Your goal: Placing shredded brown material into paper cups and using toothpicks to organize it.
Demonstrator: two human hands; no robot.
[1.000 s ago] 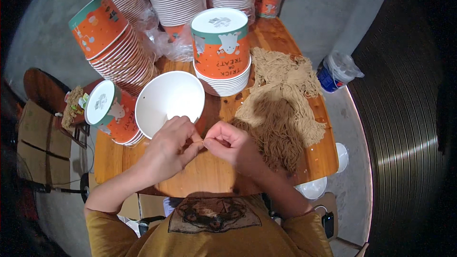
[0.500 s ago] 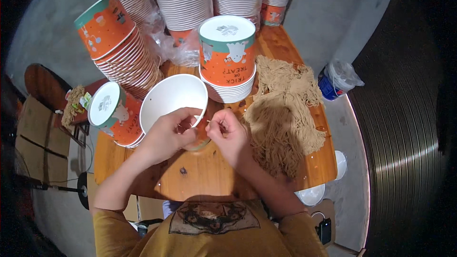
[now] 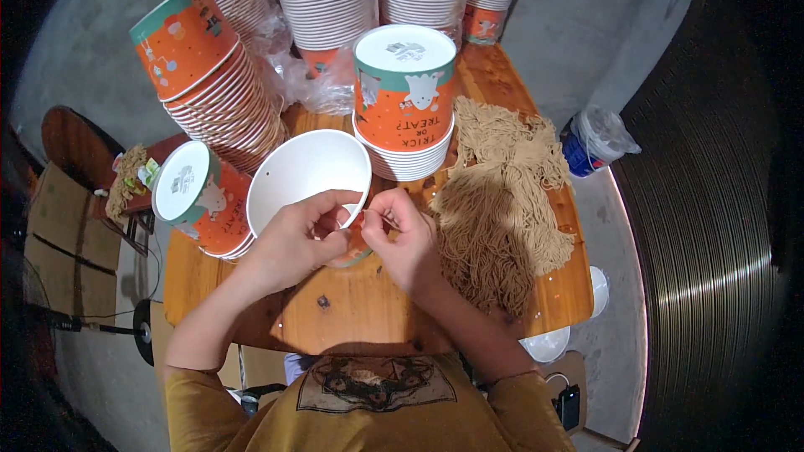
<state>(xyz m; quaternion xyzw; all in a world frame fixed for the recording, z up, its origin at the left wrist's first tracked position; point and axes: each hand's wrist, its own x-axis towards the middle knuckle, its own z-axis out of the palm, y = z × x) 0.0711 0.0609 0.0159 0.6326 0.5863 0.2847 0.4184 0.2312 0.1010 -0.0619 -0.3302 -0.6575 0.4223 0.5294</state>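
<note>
Left of the worktop's (image 3: pixel 368 310) middle, a white-lined orange paper tub (image 3: pixel 306 167) is sitting tilted, the left hand (image 3: pixel 297 238) grasping its rim. The right hand (image 3: pixel 398 230) is pinching a thin strand (image 3: pixel 367 211) alongside.

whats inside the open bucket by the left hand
The bucket shows white inner wall with a small dark spot at left; the left hand covers the lower part, so anything there is hidden.
</note>
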